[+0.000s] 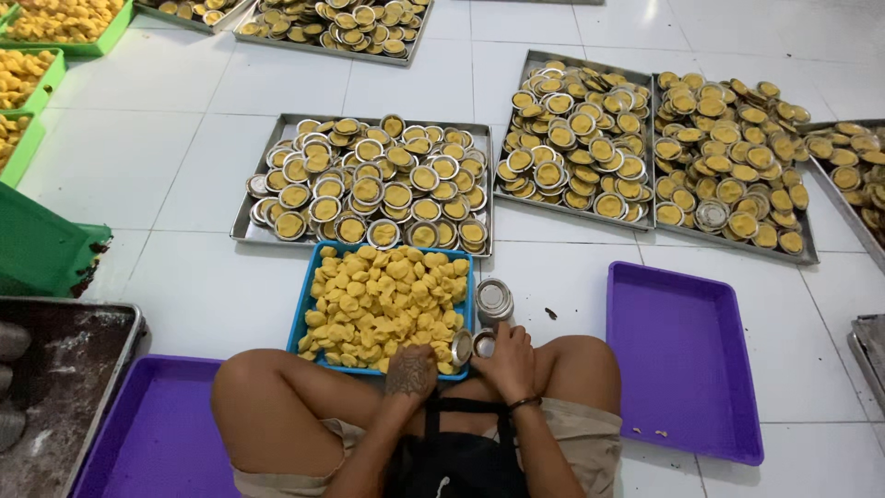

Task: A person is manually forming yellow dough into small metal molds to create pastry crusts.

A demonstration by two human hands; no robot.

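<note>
I sit cross-legged on a white tiled floor. In front of my knees lies a blue tray (301, 314) heaped with yellow dough pieces (383, 300). My left hand (411, 371) rests at the tray's near edge, fingers curled down on the dough pieces. My right hand (506, 360) grips a small round metal mould (484, 342). A second small tin mould (461, 347) stands between the hands, and a short stack of empty moulds (494, 300) stands just beyond my right hand.
Metal trays of filled moulds lie ahead: one (247, 221) behind the blue tray, two (509, 129) (811, 249) at right, more at the top. Purple trays (682, 360) (157, 433) flank my legs. Green bins (37, 244) and a dark floured tray (64, 387) sit at left.
</note>
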